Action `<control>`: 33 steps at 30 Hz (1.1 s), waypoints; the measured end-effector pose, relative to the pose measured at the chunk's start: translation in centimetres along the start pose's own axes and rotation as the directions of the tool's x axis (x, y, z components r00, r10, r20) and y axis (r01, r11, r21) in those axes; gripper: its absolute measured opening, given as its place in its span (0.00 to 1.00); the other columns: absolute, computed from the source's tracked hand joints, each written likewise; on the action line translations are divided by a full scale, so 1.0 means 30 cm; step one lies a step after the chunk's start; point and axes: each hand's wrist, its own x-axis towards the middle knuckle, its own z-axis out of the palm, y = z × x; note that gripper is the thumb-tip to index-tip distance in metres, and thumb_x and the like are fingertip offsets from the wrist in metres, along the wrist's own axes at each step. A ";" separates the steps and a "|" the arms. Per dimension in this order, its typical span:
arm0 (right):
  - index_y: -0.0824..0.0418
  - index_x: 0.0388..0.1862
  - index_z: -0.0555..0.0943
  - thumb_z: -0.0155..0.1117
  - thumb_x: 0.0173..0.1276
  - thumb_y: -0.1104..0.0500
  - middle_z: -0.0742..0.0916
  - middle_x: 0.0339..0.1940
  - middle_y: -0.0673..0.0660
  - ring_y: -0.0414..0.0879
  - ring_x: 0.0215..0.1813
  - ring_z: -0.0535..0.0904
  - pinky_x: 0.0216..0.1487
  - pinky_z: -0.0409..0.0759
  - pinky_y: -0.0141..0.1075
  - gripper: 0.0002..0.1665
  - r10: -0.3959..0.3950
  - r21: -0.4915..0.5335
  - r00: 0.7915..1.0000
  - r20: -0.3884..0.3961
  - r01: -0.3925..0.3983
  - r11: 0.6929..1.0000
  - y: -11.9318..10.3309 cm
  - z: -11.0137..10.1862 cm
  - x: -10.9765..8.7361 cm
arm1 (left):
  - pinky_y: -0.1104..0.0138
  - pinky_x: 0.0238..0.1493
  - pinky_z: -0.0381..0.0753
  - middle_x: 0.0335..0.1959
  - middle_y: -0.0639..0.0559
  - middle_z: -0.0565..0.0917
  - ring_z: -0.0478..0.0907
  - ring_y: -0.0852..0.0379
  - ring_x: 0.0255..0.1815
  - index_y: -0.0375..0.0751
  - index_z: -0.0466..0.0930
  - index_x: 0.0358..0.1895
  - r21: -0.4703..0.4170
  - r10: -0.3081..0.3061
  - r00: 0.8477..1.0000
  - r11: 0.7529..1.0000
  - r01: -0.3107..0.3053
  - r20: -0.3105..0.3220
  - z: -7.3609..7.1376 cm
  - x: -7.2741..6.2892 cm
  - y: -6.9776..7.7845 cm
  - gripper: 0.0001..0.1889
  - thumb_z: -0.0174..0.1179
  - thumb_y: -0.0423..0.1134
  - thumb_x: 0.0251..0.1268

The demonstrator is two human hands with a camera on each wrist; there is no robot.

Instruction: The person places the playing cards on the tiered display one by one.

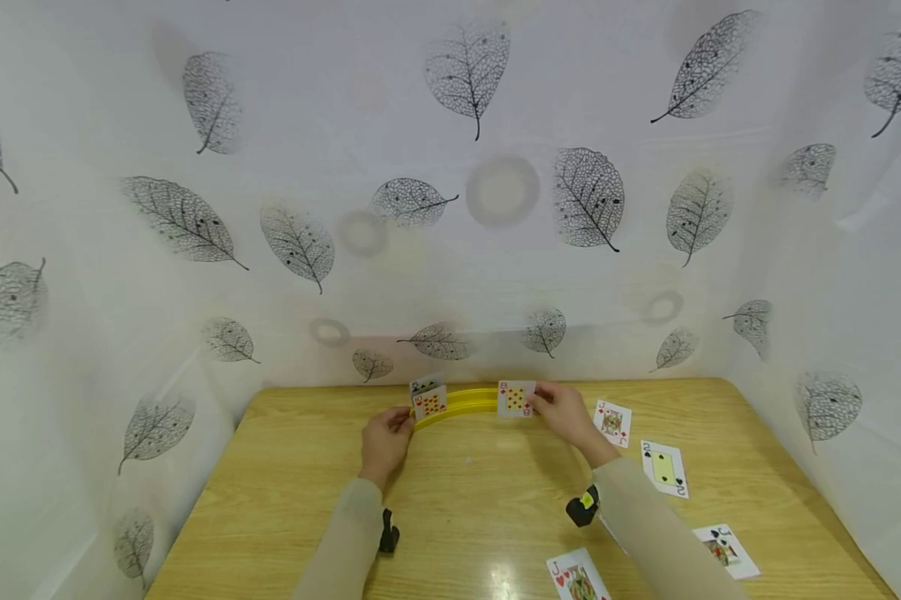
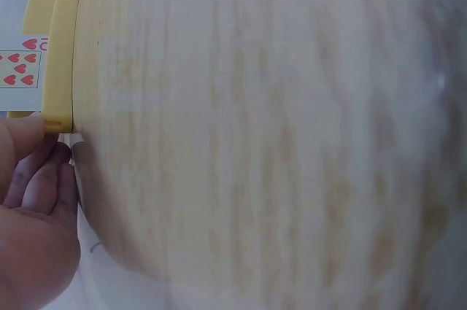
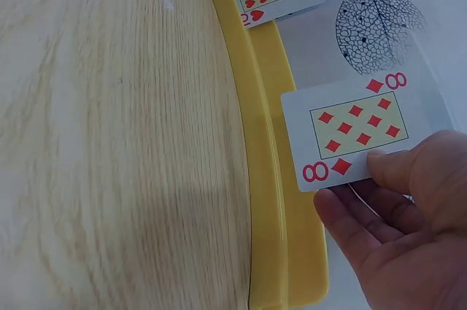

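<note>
A curved yellow playing card holder (image 1: 471, 407) lies near the table's far edge. My left hand (image 1: 385, 443) pinches its left end, thumb on top in the left wrist view. In the holder's left part stands a ten of hearts (image 1: 431, 403), partly covering a black-suited card (image 1: 424, 385) behind it. My right hand (image 1: 568, 414) pinches an eight of diamonds (image 3: 356, 131) by its edge, between thumb and fingers. That card is over the holder's right part; whether its lower edge sits in a groove, I cannot tell.
Face up at the right of the wooden table (image 1: 465, 500) lie a jack of diamonds (image 1: 612, 422), a two of spades (image 1: 664, 468), a jack of spades (image 1: 726, 552) and a jack of hearts (image 1: 579, 575). Another card is mostly under the right forearm. Leaf-printed curtain (image 1: 450, 275) surrounds the table.
</note>
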 end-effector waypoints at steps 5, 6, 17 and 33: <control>0.68 0.33 0.82 0.61 0.79 0.64 0.85 0.28 0.61 0.42 0.28 0.70 0.31 0.71 0.34 0.12 -0.033 0.009 0.999 -0.001 0.033 0.999 -0.017 0.022 0.029 | 0.53 0.57 0.90 0.49 0.37 0.91 0.89 0.42 0.53 0.31 0.88 0.53 -0.003 -0.005 1.000 1.000 0.005 0.005 0.002 0.002 0.004 0.11 0.66 0.30 0.72; 0.68 0.34 0.82 0.61 0.79 0.64 0.85 0.29 0.62 0.43 0.28 0.70 0.31 0.71 0.34 0.12 -0.032 0.011 1.000 0.001 0.032 0.999 -0.022 0.027 0.036 | 0.52 0.57 0.90 0.49 0.38 0.91 0.89 0.42 0.53 0.32 0.88 0.53 -0.003 -0.007 1.000 1.000 0.007 0.006 0.001 0.003 0.004 0.11 0.66 0.30 0.72; 0.67 0.36 0.84 0.62 0.79 0.63 0.87 0.33 0.66 0.44 0.30 0.72 0.32 0.73 0.34 0.10 -0.022 0.015 1.000 0.001 0.022 1.000 -0.073 0.088 0.099 | 0.53 0.59 0.89 0.51 0.37 0.90 0.88 0.41 0.55 0.31 0.88 0.53 0.009 -0.001 1.000 1.000 0.001 0.015 -0.008 0.008 0.000 0.11 0.65 0.30 0.72; 0.67 0.37 0.85 0.62 0.79 0.64 0.87 0.32 0.61 0.44 0.31 0.73 0.34 0.74 0.34 0.10 0.006 0.058 1.000 -0.004 -0.006 0.998 -0.097 0.154 0.161 | 0.52 0.58 0.89 0.50 0.37 0.90 0.88 0.41 0.55 0.31 0.88 0.54 0.004 0.001 1.000 1.000 -0.001 0.018 -0.005 0.003 0.000 0.12 0.65 0.30 0.72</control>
